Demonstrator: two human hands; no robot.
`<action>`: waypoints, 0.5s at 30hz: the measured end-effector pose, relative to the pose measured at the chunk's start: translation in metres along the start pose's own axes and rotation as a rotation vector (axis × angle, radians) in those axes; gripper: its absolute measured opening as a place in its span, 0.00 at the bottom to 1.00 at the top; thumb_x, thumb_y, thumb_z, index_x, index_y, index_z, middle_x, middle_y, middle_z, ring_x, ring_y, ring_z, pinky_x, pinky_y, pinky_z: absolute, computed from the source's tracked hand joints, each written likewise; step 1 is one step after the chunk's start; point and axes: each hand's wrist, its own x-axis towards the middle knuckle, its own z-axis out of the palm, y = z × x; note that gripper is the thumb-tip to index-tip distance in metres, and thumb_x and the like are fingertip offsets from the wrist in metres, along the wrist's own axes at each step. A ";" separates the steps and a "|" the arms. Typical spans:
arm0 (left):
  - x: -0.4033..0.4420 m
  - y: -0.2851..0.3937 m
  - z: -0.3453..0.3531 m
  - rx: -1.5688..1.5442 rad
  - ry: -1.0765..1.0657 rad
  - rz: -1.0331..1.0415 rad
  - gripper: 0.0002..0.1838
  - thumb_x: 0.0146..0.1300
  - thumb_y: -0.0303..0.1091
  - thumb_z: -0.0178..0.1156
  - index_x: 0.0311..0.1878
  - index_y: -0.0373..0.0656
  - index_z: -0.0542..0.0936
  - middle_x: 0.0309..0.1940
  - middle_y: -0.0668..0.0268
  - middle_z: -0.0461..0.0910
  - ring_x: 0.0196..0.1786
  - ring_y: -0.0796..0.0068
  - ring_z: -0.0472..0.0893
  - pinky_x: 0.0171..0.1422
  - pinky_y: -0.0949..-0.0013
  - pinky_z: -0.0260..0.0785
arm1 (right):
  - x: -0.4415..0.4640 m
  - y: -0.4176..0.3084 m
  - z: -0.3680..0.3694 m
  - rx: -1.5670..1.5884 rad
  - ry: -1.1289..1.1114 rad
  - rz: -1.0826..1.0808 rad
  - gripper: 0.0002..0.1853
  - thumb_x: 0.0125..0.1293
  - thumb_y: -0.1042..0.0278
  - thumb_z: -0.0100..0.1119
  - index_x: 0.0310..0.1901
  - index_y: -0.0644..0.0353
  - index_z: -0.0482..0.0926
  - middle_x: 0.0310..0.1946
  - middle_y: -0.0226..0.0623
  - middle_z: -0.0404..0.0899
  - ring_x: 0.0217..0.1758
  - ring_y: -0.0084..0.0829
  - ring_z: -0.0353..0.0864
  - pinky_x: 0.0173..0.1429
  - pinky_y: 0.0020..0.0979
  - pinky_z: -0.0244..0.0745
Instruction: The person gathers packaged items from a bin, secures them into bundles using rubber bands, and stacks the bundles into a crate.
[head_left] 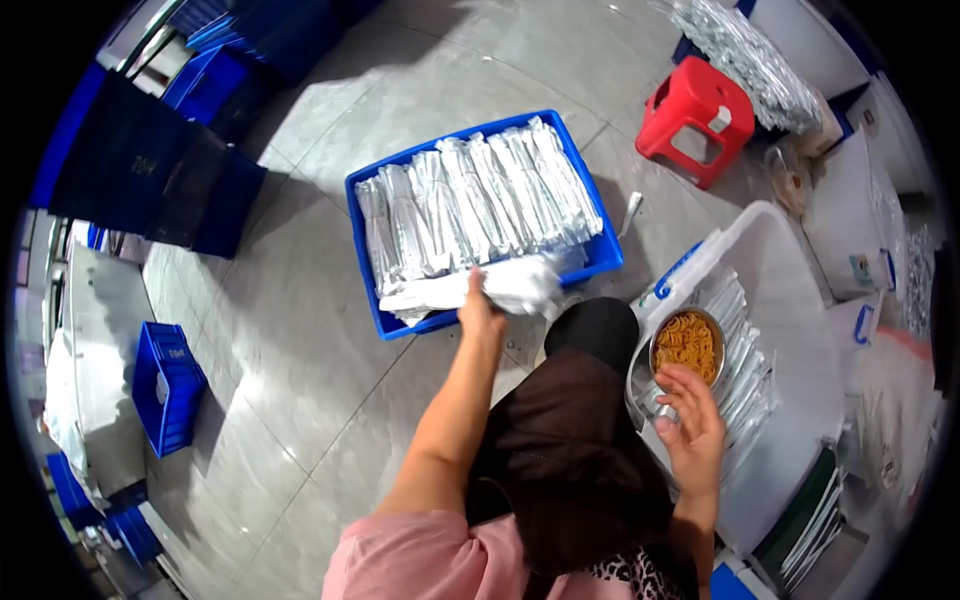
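My left hand [482, 312] is closed around a bundle of long white-silver packets [430, 293], held across the near side of a blue crate [608, 250]. The bundle's right end is blurred. Rows of similar foil-like packets [465, 195] fill the crate, lying side by side. My right hand [692, 425] is beside a round metal bowl [720, 335] of orange-brown loops that look like rubber bands [687, 345]. Its fingers are bent but apart, with the thumb separate, and nothing shows between them. The bowl rests on silver packets [745, 370] inside a translucent plastic bin [800, 330].
A red stool [697, 120] stands on the tiled floor at the upper right, near a heap of silver packets [745, 65]. At the left are a small blue crate [168, 388] and stacked dark blue crates [150, 165]. A loose packet [631, 213] lies beside the filled crate.
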 end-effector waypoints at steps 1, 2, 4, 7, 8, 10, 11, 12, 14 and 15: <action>0.031 0.003 -0.019 0.044 0.121 0.049 0.26 0.53 0.41 0.63 0.49 0.34 0.69 0.39 0.61 0.74 0.43 0.63 0.75 0.51 0.66 0.68 | -0.004 0.002 -0.001 -0.030 -0.003 0.022 0.27 0.54 0.62 0.64 0.53 0.65 0.67 0.54 0.42 0.67 0.55 0.31 0.69 0.53 0.29 0.65; 0.049 0.006 -0.034 0.105 0.189 0.061 0.27 0.52 0.42 0.65 0.49 0.34 0.69 0.37 0.60 0.73 0.41 0.65 0.75 0.48 0.68 0.69 | -0.007 0.003 0.000 -0.046 0.004 0.016 0.25 0.54 0.65 0.64 0.52 0.64 0.68 0.53 0.42 0.67 0.54 0.31 0.69 0.52 0.28 0.66; 0.058 0.009 -0.042 0.237 0.304 0.063 0.29 0.49 0.44 0.67 0.47 0.34 0.69 0.36 0.59 0.72 0.38 0.66 0.75 0.42 0.69 0.70 | -0.015 0.009 -0.009 -0.079 0.031 0.026 0.24 0.54 0.66 0.64 0.51 0.64 0.69 0.53 0.41 0.68 0.54 0.31 0.69 0.52 0.28 0.67; 0.052 0.010 -0.060 0.482 0.289 0.036 0.26 0.49 0.43 0.66 0.44 0.35 0.70 0.35 0.56 0.72 0.36 0.66 0.76 0.38 0.68 0.72 | -0.034 0.019 -0.029 -0.149 0.121 0.039 0.18 0.56 0.72 0.60 0.48 0.64 0.72 0.49 0.41 0.71 0.51 0.30 0.71 0.49 0.27 0.68; 0.050 0.012 -0.073 0.559 0.213 0.030 0.19 0.53 0.40 0.63 0.41 0.37 0.72 0.32 0.58 0.74 0.34 0.68 0.76 0.34 0.70 0.72 | -0.040 0.028 -0.041 -0.177 0.192 0.059 0.17 0.55 0.73 0.60 0.48 0.64 0.72 0.47 0.40 0.72 0.49 0.29 0.73 0.48 0.27 0.68; 0.028 0.003 -0.076 0.806 0.003 0.255 0.12 0.57 0.34 0.57 0.42 0.38 0.73 0.30 0.64 0.77 0.34 0.73 0.77 0.32 0.74 0.71 | -0.053 0.053 -0.077 -0.280 0.439 0.101 0.17 0.55 0.74 0.59 0.48 0.65 0.72 0.44 0.37 0.74 0.45 0.26 0.74 0.47 0.25 0.68; 0.007 -0.001 -0.058 1.021 -0.069 0.297 0.16 0.57 0.34 0.58 0.47 0.37 0.71 0.35 0.62 0.76 0.39 0.72 0.77 0.38 0.74 0.71 | -0.062 0.070 -0.102 -0.337 0.584 0.113 0.17 0.55 0.75 0.59 0.47 0.65 0.72 0.42 0.36 0.75 0.44 0.25 0.75 0.47 0.25 0.68; -0.021 -0.008 -0.046 1.120 -0.182 0.472 0.20 0.58 0.33 0.58 0.51 0.37 0.67 0.42 0.61 0.74 0.45 0.73 0.75 0.43 0.73 0.69 | -0.072 0.097 -0.127 -0.374 0.695 0.172 0.18 0.55 0.72 0.60 0.48 0.65 0.72 0.43 0.36 0.76 0.44 0.26 0.75 0.47 0.26 0.70; -0.059 -0.016 -0.033 1.186 -0.557 0.708 0.18 0.59 0.29 0.56 0.51 0.35 0.65 0.47 0.60 0.70 0.47 0.72 0.72 0.45 0.73 0.67 | -0.090 0.145 -0.170 -0.512 0.855 0.471 0.24 0.55 0.65 0.61 0.52 0.66 0.69 0.49 0.42 0.73 0.51 0.34 0.73 0.53 0.30 0.69; -0.095 -0.024 -0.020 1.249 -0.725 0.884 0.17 0.60 0.28 0.54 0.51 0.35 0.65 0.46 0.59 0.70 0.45 0.71 0.71 0.44 0.73 0.66 | -0.099 0.170 -0.197 -0.607 0.823 0.691 0.34 0.53 0.56 0.62 0.58 0.68 0.63 0.56 0.49 0.66 0.59 0.42 0.66 0.60 0.34 0.64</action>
